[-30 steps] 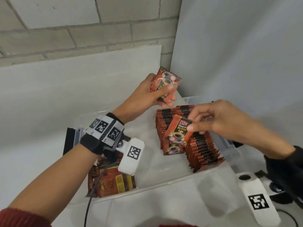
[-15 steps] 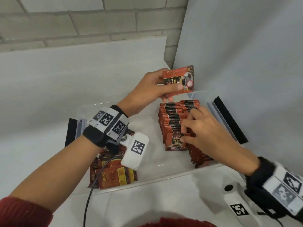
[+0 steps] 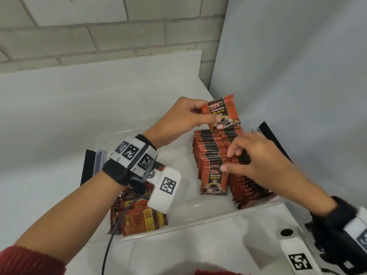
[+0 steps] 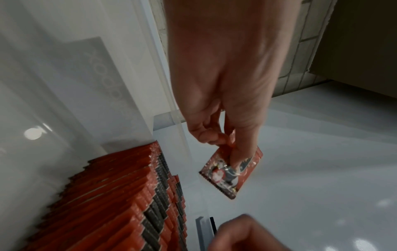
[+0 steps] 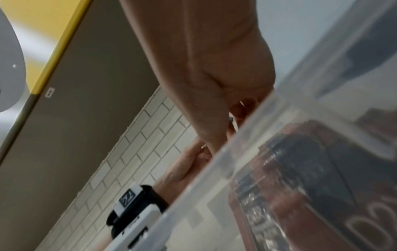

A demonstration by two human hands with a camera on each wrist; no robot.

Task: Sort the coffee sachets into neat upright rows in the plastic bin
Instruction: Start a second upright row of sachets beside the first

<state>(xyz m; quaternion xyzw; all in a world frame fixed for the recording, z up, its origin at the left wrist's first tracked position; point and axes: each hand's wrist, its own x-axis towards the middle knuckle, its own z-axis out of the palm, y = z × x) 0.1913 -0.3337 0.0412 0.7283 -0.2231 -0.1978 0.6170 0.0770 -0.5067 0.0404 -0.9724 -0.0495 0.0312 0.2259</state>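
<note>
A clear plastic bin (image 3: 198,222) holds two upright rows of red coffee sachets (image 3: 210,147) on its right side. A loose pile of sachets (image 3: 139,215) lies in its near left corner. My left hand (image 3: 200,114) pinches one sachet (image 3: 222,114) upright in the air over the far end of the rows; the left wrist view shows this held sachet (image 4: 227,176) beside the rows (image 4: 139,195). My right hand (image 3: 228,161) is curled over the rows. Its thumb is on the top of the front sachet (image 3: 213,180) of the left row, its fingers on the tops behind.
Black lid clips stand at the bin's left side (image 3: 87,165) and right side (image 3: 272,139). A grey panel (image 3: 297,76) rises close behind the bin on the right, with a brick wall (image 3: 99,36) beyond. The bin's clear wall (image 5: 236,161) blocks most of the right wrist view.
My right hand brought its sachet down and stood it at the front of the left row. My left hand turned its sachet from tilted to upright, face toward me.
</note>
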